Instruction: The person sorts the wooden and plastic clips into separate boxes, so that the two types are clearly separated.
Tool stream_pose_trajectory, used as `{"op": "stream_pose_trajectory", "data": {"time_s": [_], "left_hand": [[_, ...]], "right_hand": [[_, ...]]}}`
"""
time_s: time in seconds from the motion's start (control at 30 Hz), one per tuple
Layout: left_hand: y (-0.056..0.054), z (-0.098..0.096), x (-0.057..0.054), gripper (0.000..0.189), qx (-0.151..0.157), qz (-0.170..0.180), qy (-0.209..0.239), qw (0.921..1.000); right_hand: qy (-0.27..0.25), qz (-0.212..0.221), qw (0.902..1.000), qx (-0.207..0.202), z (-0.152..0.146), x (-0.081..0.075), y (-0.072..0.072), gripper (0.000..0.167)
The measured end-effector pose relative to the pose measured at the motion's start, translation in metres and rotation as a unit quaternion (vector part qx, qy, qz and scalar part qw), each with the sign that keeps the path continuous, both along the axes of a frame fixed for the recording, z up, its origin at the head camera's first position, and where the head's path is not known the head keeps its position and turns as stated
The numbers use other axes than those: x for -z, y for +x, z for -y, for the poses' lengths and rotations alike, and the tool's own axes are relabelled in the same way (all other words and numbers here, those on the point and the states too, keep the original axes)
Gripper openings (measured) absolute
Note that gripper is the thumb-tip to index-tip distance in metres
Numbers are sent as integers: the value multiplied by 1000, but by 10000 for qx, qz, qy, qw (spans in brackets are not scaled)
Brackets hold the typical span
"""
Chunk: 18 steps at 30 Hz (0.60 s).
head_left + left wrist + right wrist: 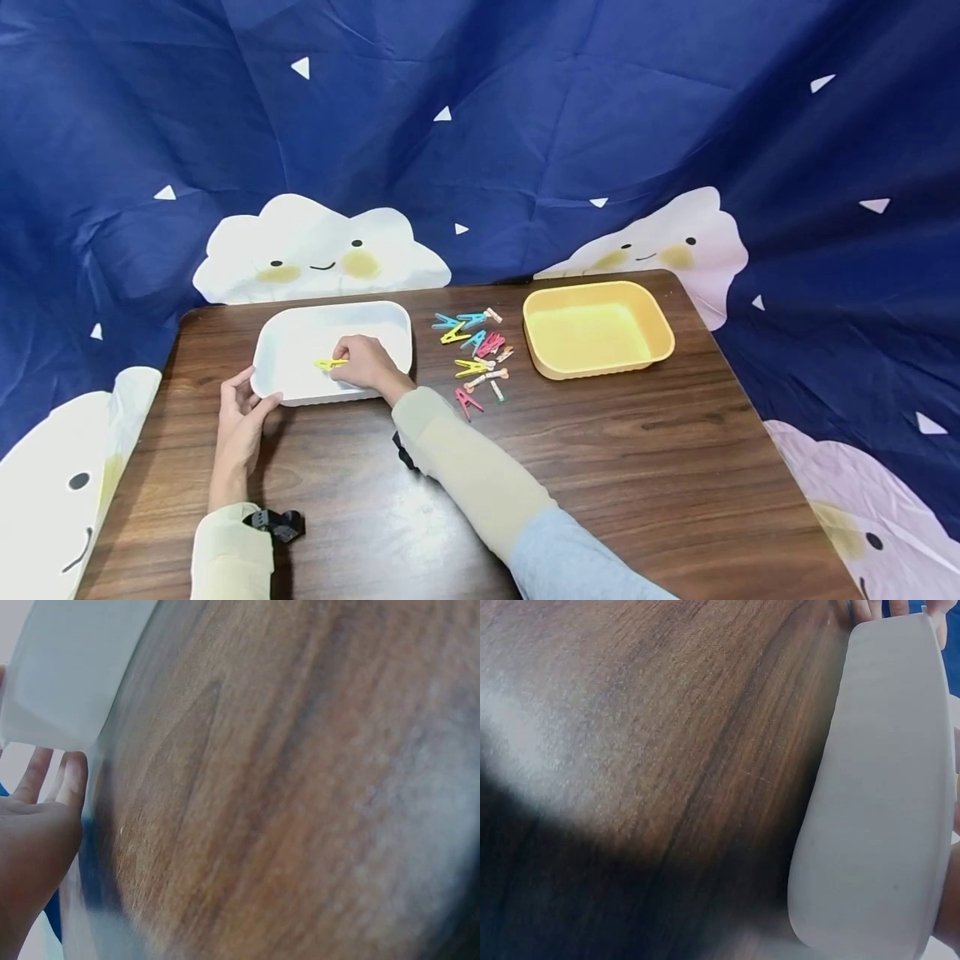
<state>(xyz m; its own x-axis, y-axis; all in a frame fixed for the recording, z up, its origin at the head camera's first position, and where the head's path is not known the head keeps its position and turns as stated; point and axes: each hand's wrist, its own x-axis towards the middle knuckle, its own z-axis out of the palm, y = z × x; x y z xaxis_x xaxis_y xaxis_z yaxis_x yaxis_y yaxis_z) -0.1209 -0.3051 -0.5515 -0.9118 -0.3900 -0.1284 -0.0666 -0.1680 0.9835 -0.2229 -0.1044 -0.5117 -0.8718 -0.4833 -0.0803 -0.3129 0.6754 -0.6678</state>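
My right hand (363, 362) reaches into the white tray (300, 329) and pinches a yellow clothespin (327, 364) just over the tray's floor. At the tray's near left corner, my left hand (238, 421) holds the rim, thumb on the near side and fingers along the left end. The left wrist view shows this hand (41, 817) with its fingers against the tray's outer wall (67, 682). In the right wrist view the tray's long side (877, 787) hides most of the right hand.
Right of the white tray lies a loose pile of clothespins, among them blue (475, 340), pink (491, 343), yellow (471, 367) and small wooden ones (480, 381). A yellow tray (547, 367) stands farther right on the brown wooden table (600, 467). A blue cloud-print curtain (495, 150) hangs behind.
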Motion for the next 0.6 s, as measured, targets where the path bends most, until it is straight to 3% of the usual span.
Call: {"op": "stream_pose_trajectory", "data": {"time_s": [0.23, 0.6], "left_hand": [[0, -1, 2, 59, -79, -61, 58, 9999], [-1, 1, 2, 58, 4, 61, -107, 9999]], "right_hand": [[93, 286, 9995, 87, 1, 1, -3, 16], [-319, 366, 9987, 174, -1, 0, -4, 20]]}}
